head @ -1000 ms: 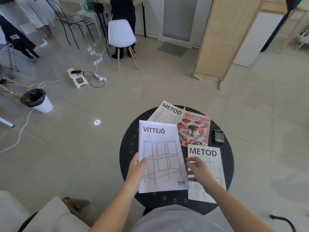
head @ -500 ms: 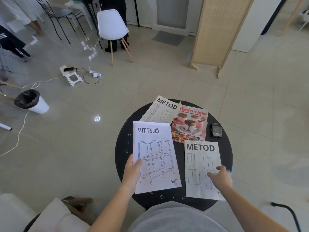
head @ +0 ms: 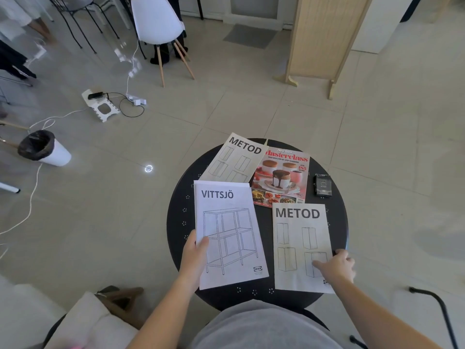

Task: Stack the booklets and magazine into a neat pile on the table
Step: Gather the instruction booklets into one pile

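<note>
On the round black table (head: 338, 222) lie a white VITTSJÖ booklet (head: 229, 233), a METOD booklet (head: 299, 245) to its right, a second METOD booklet (head: 235, 158) at the far left edge, and a red Masterclass magazine (head: 280, 176) beside it. My left hand (head: 195, 255) grips the VITTSJÖ booklet's left edge, thumb on top. My right hand (head: 336, 265) rests on the near METOD booklet's lower right part, fingers spread flat on the page.
A small black box (head: 322, 185) lies on the table's right side. On the floor stand a white bin with a black liner (head: 44, 148), cables and a white chair (head: 158, 20). A wooden folding screen (head: 324, 36) stands behind.
My right hand has slid from the gap between the two near booklets to the near METOD booklet's right edge. That booklet now lies apart from the VITTSJÖ booklet. The left hand keeps its hold.
</note>
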`<state>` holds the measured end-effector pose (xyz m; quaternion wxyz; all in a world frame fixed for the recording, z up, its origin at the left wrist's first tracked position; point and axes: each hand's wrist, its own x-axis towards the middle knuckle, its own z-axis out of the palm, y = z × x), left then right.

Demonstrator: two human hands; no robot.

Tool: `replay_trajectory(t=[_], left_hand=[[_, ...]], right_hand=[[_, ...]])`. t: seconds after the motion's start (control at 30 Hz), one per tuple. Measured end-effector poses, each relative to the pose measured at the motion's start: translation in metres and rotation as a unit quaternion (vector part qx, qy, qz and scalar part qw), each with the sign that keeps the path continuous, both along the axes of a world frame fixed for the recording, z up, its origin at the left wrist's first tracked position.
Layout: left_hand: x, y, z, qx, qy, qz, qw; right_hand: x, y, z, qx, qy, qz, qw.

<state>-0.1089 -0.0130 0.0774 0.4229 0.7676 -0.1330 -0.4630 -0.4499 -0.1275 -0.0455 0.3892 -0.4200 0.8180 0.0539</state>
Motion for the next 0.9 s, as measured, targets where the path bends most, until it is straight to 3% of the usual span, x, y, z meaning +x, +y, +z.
replay_trajectory(t=[0.47,0.6,0.9], left_hand=[[-0.010,0.004,-0.008,0.021,0.009,-0.003,1.000],[-0.009,0.007,-0.007,0.016,0.004,-0.007,1.000],[-0.007,0.012,-0.008,0.014,-0.017,-0.007,1.000]], right_hand=[[-0.025,0.010,-0.003,0.021,-0.070,-0.132,0.989],[-0.028,0.014,-0.013,0.001,-0.069,-0.098,0.993],[-0.016,0.029,0.022,-0.056,-0.185,-0.050,0.980]])
